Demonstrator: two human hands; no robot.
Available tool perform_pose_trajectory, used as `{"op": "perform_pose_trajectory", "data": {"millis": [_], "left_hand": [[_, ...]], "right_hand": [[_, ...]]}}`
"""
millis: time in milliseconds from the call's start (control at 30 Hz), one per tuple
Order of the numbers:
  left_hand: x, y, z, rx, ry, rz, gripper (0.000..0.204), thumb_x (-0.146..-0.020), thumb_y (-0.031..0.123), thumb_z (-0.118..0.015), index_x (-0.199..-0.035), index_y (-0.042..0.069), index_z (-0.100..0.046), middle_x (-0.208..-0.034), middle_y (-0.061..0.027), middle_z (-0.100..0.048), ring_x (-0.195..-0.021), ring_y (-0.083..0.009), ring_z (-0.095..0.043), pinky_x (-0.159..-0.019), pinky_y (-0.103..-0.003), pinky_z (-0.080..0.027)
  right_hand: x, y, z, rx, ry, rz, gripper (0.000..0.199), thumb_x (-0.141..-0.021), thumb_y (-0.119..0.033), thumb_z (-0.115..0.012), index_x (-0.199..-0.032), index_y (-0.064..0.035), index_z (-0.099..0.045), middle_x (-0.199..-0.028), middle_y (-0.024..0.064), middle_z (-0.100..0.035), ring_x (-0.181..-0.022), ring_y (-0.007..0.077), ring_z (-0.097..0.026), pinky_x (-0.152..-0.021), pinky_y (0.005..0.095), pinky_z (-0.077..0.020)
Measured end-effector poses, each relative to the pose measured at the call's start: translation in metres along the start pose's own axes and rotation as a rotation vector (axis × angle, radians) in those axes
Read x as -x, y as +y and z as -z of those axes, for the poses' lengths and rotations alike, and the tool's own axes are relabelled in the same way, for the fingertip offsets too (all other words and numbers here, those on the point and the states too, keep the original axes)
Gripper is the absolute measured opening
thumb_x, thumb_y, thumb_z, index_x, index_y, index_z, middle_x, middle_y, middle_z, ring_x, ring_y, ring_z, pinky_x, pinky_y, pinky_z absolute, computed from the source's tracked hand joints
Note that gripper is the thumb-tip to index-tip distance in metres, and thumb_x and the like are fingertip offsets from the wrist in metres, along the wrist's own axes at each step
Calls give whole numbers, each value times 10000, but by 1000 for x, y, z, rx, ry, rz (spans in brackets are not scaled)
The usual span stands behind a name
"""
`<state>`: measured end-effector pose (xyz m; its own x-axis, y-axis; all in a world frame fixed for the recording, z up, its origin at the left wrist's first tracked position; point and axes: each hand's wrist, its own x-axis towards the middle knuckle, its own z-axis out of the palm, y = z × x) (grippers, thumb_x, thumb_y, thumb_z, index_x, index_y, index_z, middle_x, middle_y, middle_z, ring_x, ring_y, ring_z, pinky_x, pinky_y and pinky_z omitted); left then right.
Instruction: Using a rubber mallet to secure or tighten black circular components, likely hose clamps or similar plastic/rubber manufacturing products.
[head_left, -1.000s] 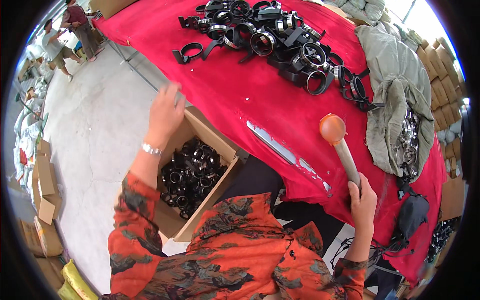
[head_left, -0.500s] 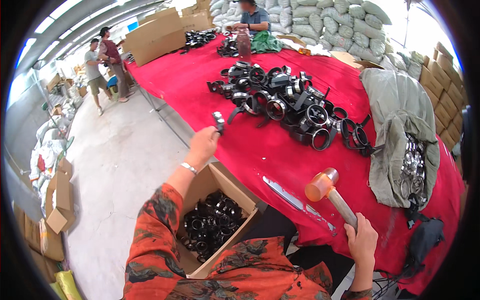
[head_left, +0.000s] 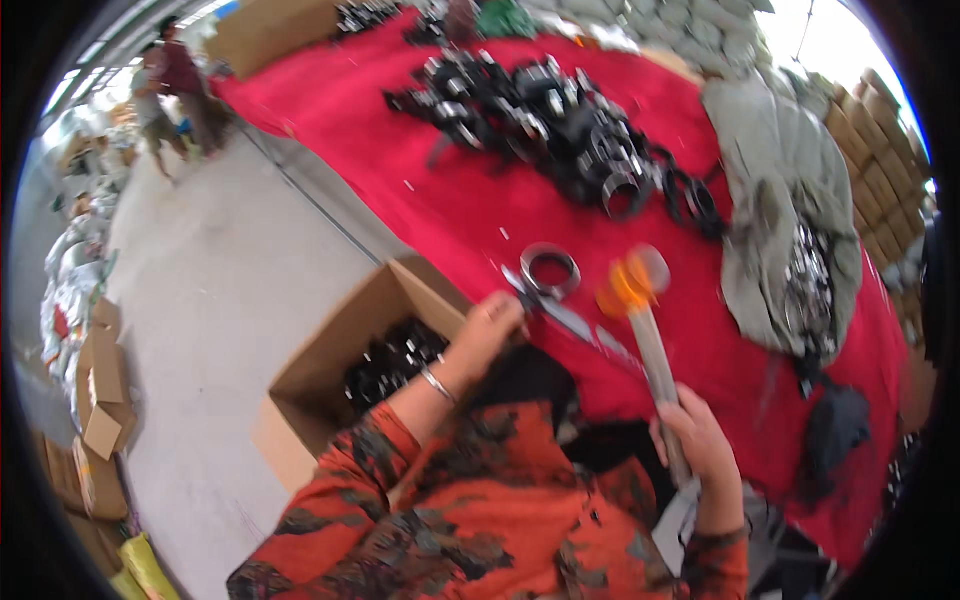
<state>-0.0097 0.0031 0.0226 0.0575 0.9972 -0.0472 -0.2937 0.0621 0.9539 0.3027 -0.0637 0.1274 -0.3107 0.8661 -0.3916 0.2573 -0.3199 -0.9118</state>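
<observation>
My left hand (head_left: 495, 325) is closed on the black strap end of a ring clamp (head_left: 538, 290), a metal ring with a black band. The ring lies above the end of a flat metal strip (head_left: 590, 337) on the red tablecloth; whether they touch I cannot tell. In my right hand (head_left: 700, 435), fingers wrap the wooden handle of a mallet (head_left: 655, 360). Its orange, see-through head points up, just right of the ring. A pile of black and silver ring clamps (head_left: 570, 115) spreads farther back on the table.
An open cardboard box (head_left: 310, 345) holding more clamps stands left of my lap. A grey-green sack (head_left: 745, 260) with shiny metal pieces lies at the right, near a dark cloth bundle (head_left: 835, 430). Two people (head_left: 185, 90) stand on the far-left floor.
My left hand has come from the table's left edge toward the metal strip, bringing the clamp. My right hand has lifted the mallet more upright. The view has tilted down.
</observation>
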Motion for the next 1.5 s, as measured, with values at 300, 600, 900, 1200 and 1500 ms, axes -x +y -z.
{"op": "perform_pose_trajectory", "data": {"millis": [300, 600, 900, 1200, 1500], "left_hand": [[-22, -32, 2, -102, -47, -133, 246, -985, 246, -482, -871, 34, -533, -661, 0, -508, -614, -86, -492, -577, -233, -412], [-15, -33, -1, -131, -91, -167, 285, -992, 282, -484, -824, 52, -494, -679, 1, -485, -620, -92, -482, -592, -244, -420], [-17, -28, -2, -202, -41, -182, 291, -982, 281, -498, -818, 41, -507, -680, -1, -505, -607, -87, -497, -562, -240, -416], [-15, -26, -3, -236, -18, -151, 316, -972, 290, -512, -796, 28, -497, -660, -3, -493, -597, -95, -487, -559, -255, -412], [-18, -31, 1, -266, -66, -158, 288, -994, 268, -472, -809, 49, -498, -682, -3, -492, -627, -89, -493, -597, -239, -416]], "right_hand": [[-6, -16, -36, 45, 254, 86, 504, -928, -180, -554, -1355, 35, -395, -767, 19, -550, -565, 56, -498, -484, 201, -422], [2, 16, -50, 245, 273, 107, 504, -931, -147, -566, -1383, -7, -394, -702, 26, -537, -568, 80, -491, -522, 240, -426], [-14, -38, -71, 428, 257, 551, 491, -926, -147, -559, -1359, 16, -396, -866, 162, -613, -704, 215, -609, -640, 317, -483], [-53, -78, -71, 299, 154, 396, 480, -946, -241, -554, -1350, -13, -429, -750, 73, -575, -592, 137, -540, -558, 294, -460], [-89, -79, -40, 286, 200, -22, 499, -951, -297, -515, -1376, -51, -425, -711, 29, -536, -533, 71, -490, -458, 226, -422]]}}
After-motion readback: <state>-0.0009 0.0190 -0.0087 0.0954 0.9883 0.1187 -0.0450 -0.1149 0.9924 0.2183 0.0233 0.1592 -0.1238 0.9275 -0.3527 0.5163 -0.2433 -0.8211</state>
